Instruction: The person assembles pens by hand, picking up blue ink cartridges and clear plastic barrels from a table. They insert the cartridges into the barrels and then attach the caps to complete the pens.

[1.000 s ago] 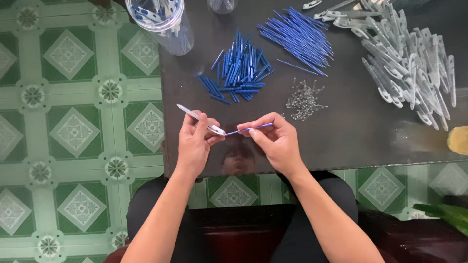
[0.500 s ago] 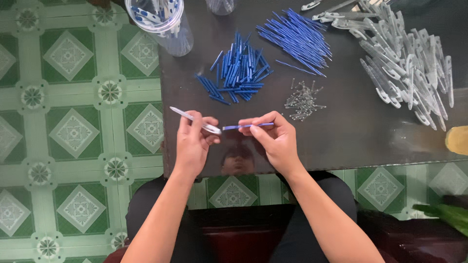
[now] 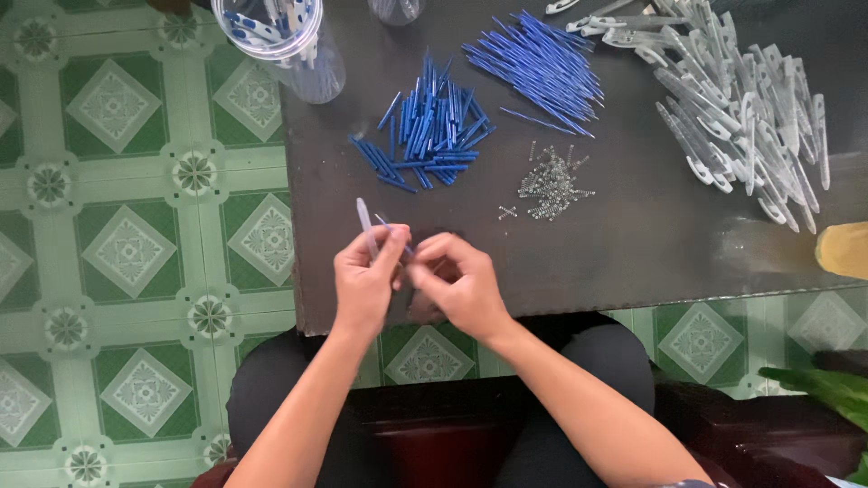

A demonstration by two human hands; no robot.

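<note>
Surface: dark table (image 3: 633, 244), smooth and faintly reflective, its near edge just above the person's lap
Floor: green tiles (image 3: 127, 253) with pale diamond and rosette patterns, visible left of the table and below its near edge
Left hand (image 3: 364, 282): fingers closed around a clear pen barrel (image 3: 365, 226), which sticks up and slightly left out of the grip
Right hand (image 3: 461, 282): fingertips pinched narrow against the left hand; a thin blue refill (image 3: 387, 226) shows between the two hands, and which hand grips it cannot be told
Position of work: both hands meet over the near left part of the table, close to its edge
Short blue parts (image 3: 425, 136): loose heap beyond the hands
Long blue refills (image 3: 538, 59): fanned pile at the far middle
Springs (image 3: 550, 183): small metal cluster right of the blue heap
Clear barrels (image 3: 741, 108): large pile at far right
Clear container (image 3: 271, 27): far left corner, holding finished pens
</note>
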